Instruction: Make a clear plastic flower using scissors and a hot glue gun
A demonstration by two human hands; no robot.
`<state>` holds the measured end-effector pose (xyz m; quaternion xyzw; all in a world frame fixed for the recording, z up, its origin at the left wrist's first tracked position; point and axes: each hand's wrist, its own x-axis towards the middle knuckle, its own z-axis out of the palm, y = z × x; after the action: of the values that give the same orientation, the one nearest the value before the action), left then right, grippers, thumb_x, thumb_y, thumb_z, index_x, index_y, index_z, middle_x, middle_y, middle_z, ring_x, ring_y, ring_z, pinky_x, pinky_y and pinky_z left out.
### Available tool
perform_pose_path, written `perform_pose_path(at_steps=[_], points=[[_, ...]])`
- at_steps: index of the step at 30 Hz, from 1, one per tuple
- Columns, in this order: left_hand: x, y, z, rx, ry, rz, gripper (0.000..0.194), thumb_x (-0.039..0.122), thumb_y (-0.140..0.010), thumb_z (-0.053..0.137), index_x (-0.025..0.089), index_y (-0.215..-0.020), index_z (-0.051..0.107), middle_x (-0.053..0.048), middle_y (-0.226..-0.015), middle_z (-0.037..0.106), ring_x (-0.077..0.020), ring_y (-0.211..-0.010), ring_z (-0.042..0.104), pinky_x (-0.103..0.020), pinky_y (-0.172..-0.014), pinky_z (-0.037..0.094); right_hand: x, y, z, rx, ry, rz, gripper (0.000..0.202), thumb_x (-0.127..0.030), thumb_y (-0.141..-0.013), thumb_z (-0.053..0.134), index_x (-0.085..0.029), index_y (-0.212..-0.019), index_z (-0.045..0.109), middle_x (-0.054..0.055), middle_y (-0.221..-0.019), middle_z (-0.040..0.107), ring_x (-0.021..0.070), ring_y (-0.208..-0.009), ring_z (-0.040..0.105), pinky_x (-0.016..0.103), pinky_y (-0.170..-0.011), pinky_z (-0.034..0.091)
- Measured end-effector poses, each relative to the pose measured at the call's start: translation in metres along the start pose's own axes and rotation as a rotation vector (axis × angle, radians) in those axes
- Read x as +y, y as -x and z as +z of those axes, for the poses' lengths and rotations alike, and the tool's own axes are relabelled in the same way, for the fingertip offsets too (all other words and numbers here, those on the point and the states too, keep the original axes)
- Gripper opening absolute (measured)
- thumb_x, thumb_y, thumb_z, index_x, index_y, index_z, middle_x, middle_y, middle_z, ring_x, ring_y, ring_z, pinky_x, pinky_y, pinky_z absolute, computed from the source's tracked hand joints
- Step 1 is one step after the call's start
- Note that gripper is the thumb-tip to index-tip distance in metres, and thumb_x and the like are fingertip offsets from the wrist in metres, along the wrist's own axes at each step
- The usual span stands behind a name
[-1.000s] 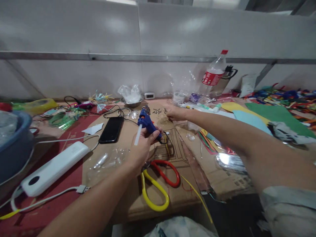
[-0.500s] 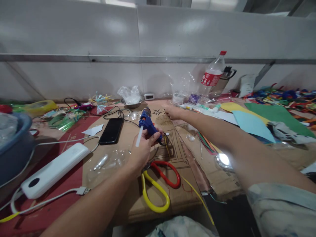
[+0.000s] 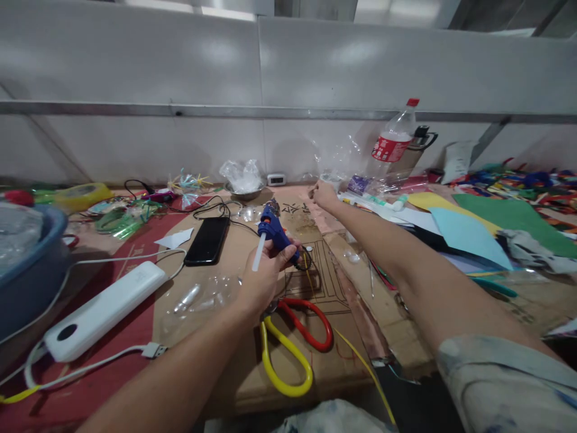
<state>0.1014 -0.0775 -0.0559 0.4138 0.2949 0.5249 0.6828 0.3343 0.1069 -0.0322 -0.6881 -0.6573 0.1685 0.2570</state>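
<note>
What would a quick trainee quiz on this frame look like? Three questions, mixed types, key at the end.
1. Which hand holds the blue plastic glue gun with a translucent white stick in its back?
2. True or false: the scissors with one yellow and one red loop handle are gripped in the right hand.
3. What colour is the cap on the clear plastic bottle with a red label?
a) blue
b) red
c) green

Key:
1. The left hand.
2. False; the scissors lie on the flat brown cardboard, away from the right hand.
3. b
</note>
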Motion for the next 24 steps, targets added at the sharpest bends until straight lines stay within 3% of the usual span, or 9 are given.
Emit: perform_pose_path(at_steps=[3, 6, 9, 14, 17, 19, 21, 22, 24], points=[[0.000, 0.000, 0.000, 0.012, 0.008, -0.005, 0.039, 0.033, -0.065, 0.089, 0.014, -0.093, 0.070, -0.008, -0.096, 0.072, -0.0191, -0.087, 0.068, -0.037, -0.082, 0.055, -0.009, -0.006, -0.003, 0.088, -0.182, 0.084, 0.007, -0.015, -0.102, 0.046, -0.018, -0.106, 0.051, 0.004, -0.083, 0.065, 0.0139, -0.068, 0.067, 0.030, -0.064, 0.059], [0.001, 0.000, 0.001, 0.024, 0.012, -0.017, 0.040, 0.031, -0.064, 0.090, 0.013, -0.093, 0.070, -0.009, -0.095, 0.072, -0.0196, -0.087, 0.068, -0.037, -0.082, 0.055, -0.016, -0.003, -0.010, 0.108, -0.324, 0.080, 0.016, -0.010, -0.095, 0.055, -0.021, -0.089, 0.044, 0.002, -0.075, 0.062, 0.0144, -0.070, 0.067, 0.028, -0.063, 0.060], [0.002, 0.000, 0.001, 0.028, 0.010, -0.028, 0.041, 0.031, -0.063, 0.090, 0.013, -0.094, 0.070, -0.009, -0.095, 0.072, -0.0201, -0.088, 0.068, -0.037, -0.082, 0.055, -0.021, 0.011, -0.015, 0.063, -0.412, 0.090, 0.027, -0.008, -0.086, 0.063, -0.022, -0.081, 0.041, 0.001, -0.067, 0.060, 0.0152, -0.068, 0.066, 0.029, -0.062, 0.060], [0.002, 0.001, 0.000, 0.018, 0.004, -0.018, 0.041, 0.032, -0.063, 0.090, 0.013, -0.093, 0.069, -0.009, -0.095, 0.073, -0.0186, -0.085, 0.068, -0.037, -0.082, 0.056, -0.029, 0.059, -0.033, -0.085, -0.478, 0.098, 0.019, -0.003, -0.083, 0.057, -0.020, -0.083, 0.050, -0.003, -0.057, 0.056, 0.0090, -0.050, 0.053, 0.023, -0.054, 0.054], [0.001, 0.001, 0.000, 0.007, -0.002, -0.006, 0.040, 0.033, -0.066, 0.089, 0.013, -0.095, 0.069, -0.008, -0.094, 0.072, -0.0181, -0.086, 0.068, -0.036, -0.082, 0.056, -0.033, 0.114, -0.063, -0.391, -0.399, 0.065, 0.010, -0.009, -0.083, 0.059, -0.018, -0.079, 0.061, -0.002, -0.054, 0.057, 0.0082, -0.046, 0.050, 0.020, -0.047, 0.046], [0.001, 0.001, 0.000, 0.004, 0.001, -0.001, 0.040, 0.033, -0.066, 0.088, 0.013, -0.094, 0.068, -0.008, -0.094, 0.072, -0.0183, -0.086, 0.068, -0.036, -0.082, 0.056, -0.033, 0.156, -0.087, -0.788, -0.210, 0.052, 0.004, -0.021, -0.081, 0.069, -0.019, -0.078, 0.067, -0.002, -0.056, 0.060, 0.0086, -0.048, 0.054, 0.019, -0.047, 0.045], [0.000, 0.001, 0.002, 0.006, 0.007, -0.003, 0.042, 0.032, -0.064, 0.089, 0.012, -0.094, 0.068, -0.008, -0.093, 0.072, -0.0190, -0.087, 0.068, -0.036, -0.080, 0.056, -0.032, 0.192, -0.106, -1.232, -0.031, 0.238, 0.022, -0.034, -0.071, 0.083, -0.021, -0.086, 0.073, -0.002, -0.064, 0.067, 0.0100, -0.049, 0.058, 0.021, -0.047, 0.047], [-0.001, 0.001, 0.002, 0.009, 0.008, -0.003, 0.043, 0.032, -0.063, 0.090, 0.012, -0.094, 0.068, -0.008, -0.093, 0.071, -0.0194, -0.087, 0.068, -0.036, -0.080, 0.056, -0.031, 0.204, -0.112, -1.338, 0.003, 0.316, 0.033, -0.037, -0.066, 0.088, -0.022, -0.092, 0.074, -0.002, -0.070, 0.069, 0.0107, -0.052, 0.061, 0.021, -0.048, 0.049], [-0.002, 0.001, 0.003, 0.014, 0.006, -0.005, 0.046, 0.031, -0.062, 0.091, 0.012, -0.096, 0.067, -0.008, -0.094, 0.071, -0.0201, -0.089, 0.068, -0.036, -0.079, 0.056, -0.027, 0.213, -0.115, -1.182, -0.055, 0.281, 0.035, -0.041, -0.065, 0.088, -0.023, -0.093, 0.075, -0.001, -0.075, 0.071, 0.0110, -0.052, 0.062, 0.021, -0.046, 0.048]])
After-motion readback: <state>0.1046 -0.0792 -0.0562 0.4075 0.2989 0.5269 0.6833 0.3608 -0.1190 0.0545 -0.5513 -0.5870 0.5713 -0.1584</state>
